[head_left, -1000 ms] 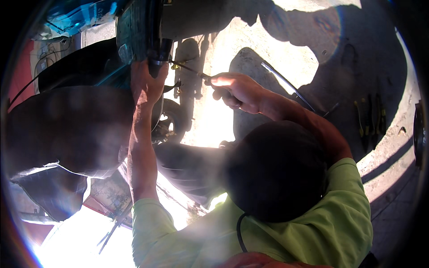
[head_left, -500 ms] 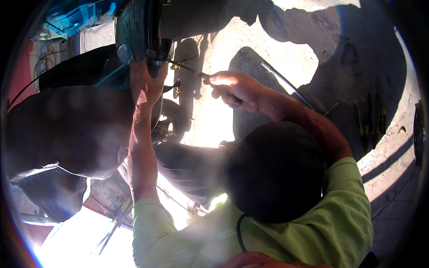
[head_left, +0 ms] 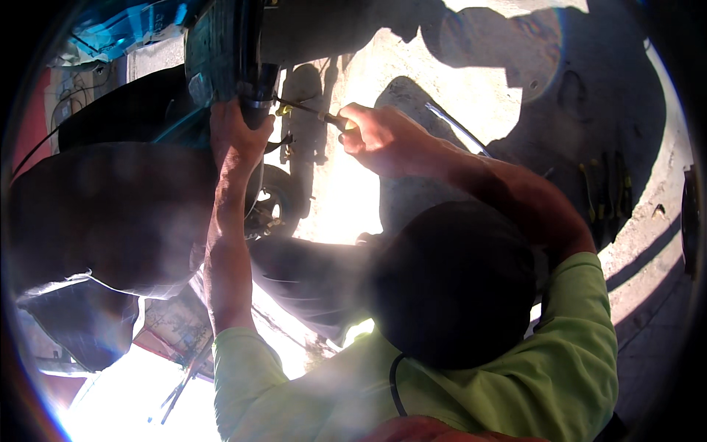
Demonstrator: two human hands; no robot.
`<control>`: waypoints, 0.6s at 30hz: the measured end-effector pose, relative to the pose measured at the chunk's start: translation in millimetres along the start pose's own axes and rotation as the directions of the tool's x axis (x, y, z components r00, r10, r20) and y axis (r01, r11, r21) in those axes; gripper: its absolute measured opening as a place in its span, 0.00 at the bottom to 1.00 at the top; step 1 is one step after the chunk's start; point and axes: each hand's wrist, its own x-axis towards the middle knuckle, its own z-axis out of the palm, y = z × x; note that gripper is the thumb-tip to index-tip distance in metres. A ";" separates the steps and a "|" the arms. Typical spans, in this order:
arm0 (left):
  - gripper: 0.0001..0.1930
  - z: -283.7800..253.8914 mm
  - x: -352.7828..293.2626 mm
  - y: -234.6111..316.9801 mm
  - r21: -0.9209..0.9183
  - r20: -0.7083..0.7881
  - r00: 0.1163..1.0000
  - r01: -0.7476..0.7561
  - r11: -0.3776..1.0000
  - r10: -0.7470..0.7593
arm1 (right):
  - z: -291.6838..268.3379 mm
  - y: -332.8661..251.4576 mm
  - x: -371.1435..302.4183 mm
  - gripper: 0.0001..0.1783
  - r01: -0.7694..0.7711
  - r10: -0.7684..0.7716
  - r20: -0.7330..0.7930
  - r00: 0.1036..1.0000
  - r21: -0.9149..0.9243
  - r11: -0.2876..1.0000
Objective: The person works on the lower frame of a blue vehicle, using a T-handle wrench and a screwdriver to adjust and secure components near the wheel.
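Observation:
My left hand (head_left: 237,136) is wrapped round the lower end of a dark tube-like part (head_left: 258,90) on a vehicle, just beside a shiny metal band (head_left: 256,103) that circles it. What lies under the palm is hidden. To the right, my right hand (head_left: 383,140) is closed on the handle of a screwdriver (head_left: 309,110). Its thin shaft points left, and the tip meets the edge of the metal band; whether it sits in a screw is too small to tell. A small yellow piece (head_left: 283,110) shows just under the shaft.
Below the tube stands a wheel (head_left: 272,202). A long metal rod (head_left: 460,129) lies on the ground beyond my right forearm, with several pliers (head_left: 604,195) in shade farther right. A large dark rounded part (head_left: 110,214) fills the left, with blue wrapping (head_left: 125,29) above.
My right hand has shifted slightly up and left, and its fingers have re-gripped the screwdriver handle more tightly. My left hand stays on the tube.

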 end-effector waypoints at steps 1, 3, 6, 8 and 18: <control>0.32 -2.6 -2.0 -3.3 0.016 -0.010 1.000 -0.003 1.000 0.004 | 0.1 -7.8 0.5 0.18 0.010 -0.009 0.007 1.000 -0.115 0.993; 0.32 -1.2 -1.4 -0.4 -0.005 -0.034 0.999 -0.016 1.000 0.016 | 4.7 -5.1 -4.4 0.19 0.065 -0.094 -0.106 0.990 -0.247 0.967; 0.31 -2.1 0.1 4.6 -0.024 -0.016 1.000 0.004 1.000 -0.005 | 15.5 6.3 -10.3 0.19 0.162 -0.226 -0.260 0.939 -0.245 0.956; 0.31 -3.3 -0.3 5.5 -0.026 -0.008 1.000 0.015 1.000 -0.015 | 19.1 7.0 -6.8 0.15 0.019 -0.015 -0.218 0.976 0.016 1.000; 0.30 -0.3 -3.8 -2.9 -0.017 -0.037 0.999 -0.025 1.000 0.025 | 3.8 -11.1 4.5 0.14 -0.551 0.344 0.459 0.819 0.796 0.250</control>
